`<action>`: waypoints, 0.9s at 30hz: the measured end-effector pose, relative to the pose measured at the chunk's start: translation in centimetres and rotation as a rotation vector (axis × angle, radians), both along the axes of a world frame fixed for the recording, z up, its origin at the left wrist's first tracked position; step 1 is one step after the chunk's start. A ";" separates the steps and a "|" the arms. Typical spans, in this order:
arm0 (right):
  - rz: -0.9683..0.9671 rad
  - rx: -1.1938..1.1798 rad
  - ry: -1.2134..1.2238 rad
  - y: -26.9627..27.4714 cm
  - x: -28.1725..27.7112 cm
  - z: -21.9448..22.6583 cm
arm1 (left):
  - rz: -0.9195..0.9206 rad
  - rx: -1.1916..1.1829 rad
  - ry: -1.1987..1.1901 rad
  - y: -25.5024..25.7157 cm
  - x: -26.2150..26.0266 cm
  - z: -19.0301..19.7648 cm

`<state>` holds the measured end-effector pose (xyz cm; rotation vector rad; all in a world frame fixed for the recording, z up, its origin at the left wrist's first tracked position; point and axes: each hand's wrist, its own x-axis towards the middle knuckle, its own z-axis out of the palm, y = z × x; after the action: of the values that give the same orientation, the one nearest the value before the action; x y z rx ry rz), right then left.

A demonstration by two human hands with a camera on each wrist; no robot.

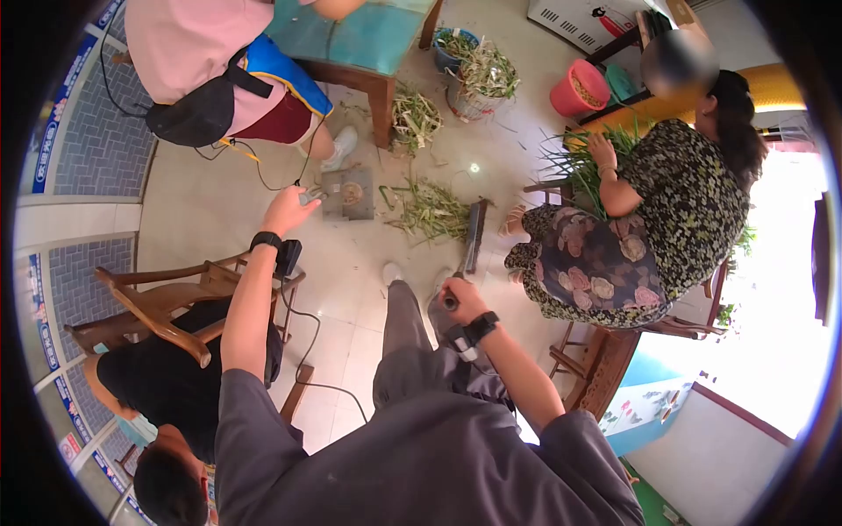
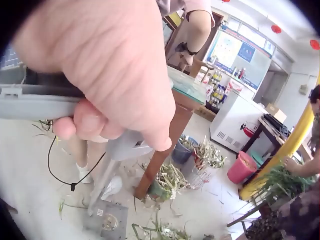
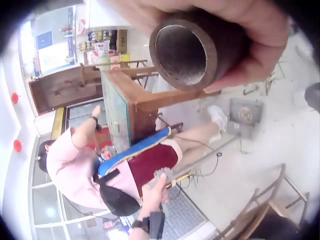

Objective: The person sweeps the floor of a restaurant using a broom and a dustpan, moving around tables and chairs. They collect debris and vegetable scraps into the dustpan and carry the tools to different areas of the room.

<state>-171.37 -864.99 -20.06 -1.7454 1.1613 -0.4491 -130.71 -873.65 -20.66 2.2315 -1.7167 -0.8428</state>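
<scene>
My left hand grips the grey handle of a long-handled dustpan. In the left wrist view, the fingers curl around that handle, and its pole runs down to the pan on the floor. A little tan debris shows on the pan. My right hand holds a broom by its dark tubular handle, whose hollow end faces the right wrist camera. The broom head is at the right edge of a pile of green and yellowish plant scraps, with the dustpan left of the pile.
A wooden table stands ahead, near buckets heaped with plant trimmings. A pink bucket is farther right. One person sits at right handling green stalks; another stands ahead left. A wooden chair and cable are at left.
</scene>
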 end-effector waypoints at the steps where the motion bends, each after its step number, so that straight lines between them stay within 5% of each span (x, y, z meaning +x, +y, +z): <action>1: 0.044 -0.061 0.094 0.0 1.6 -1.1 | -0.060 0.042 0.032 -0.7 0.3 -0.5; 2: 0.047 -0.055 0.088 -0.1 3.2 -2.4 | -0.057 0.048 0.027 -1.7 0.2 -0.8; 3: -0.333 0.452 -0.080 -0.3 4.7 -3.6 | -0.053 0.115 0.044 -2.9 -0.4 -1.1; 4: -0.496 0.726 -0.172 -0.5 6.0 -3.8 | -0.049 0.184 0.060 -3.9 -1.1 -1.2; 7: -0.941 1.183 -0.254 -2.3 9.7 -1.0 | 0.001 0.216 0.086 -6.6 -2.7 -1.4; 16: -0.689 1.279 -0.491 -6.5 13.4 1.4 | 0.004 0.324 0.036 -12.6 -5.4 -0.4; 19: -0.532 1.464 -0.586 -8.5 10.7 -0.9 | 0.060 0.368 0.084 -13.7 -5.7 -0.6; 27: -0.648 1.635 -0.614 -16.3 -0.3 3.4 | 0.105 0.366 0.212 -16.4 -6.5 1.5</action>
<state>-171.67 -881.28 -16.69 0.1924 1.0199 -0.2039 -137.26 -890.10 -19.19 2.3201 -1.4284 -1.4062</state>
